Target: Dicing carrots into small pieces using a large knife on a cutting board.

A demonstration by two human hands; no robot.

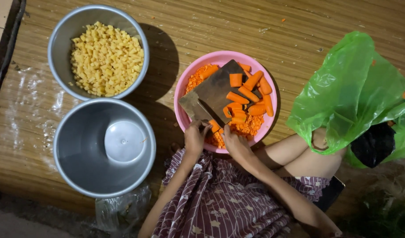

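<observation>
Here the left hand [194, 137] and right hand [234, 143] each pinch carrot pieces [215, 127] between their grips.

Woven straw mat [237, 31] under two steel bowls [98, 50] [104, 147], pink basin [220, 59], green bag [352, 92].

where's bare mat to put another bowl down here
Bare mat lies above the pink bowl, between the potato bowl and the green bag. The left is crowded by the empty steel bowl; both hands work at the pink bowl's near edge.
</observation>
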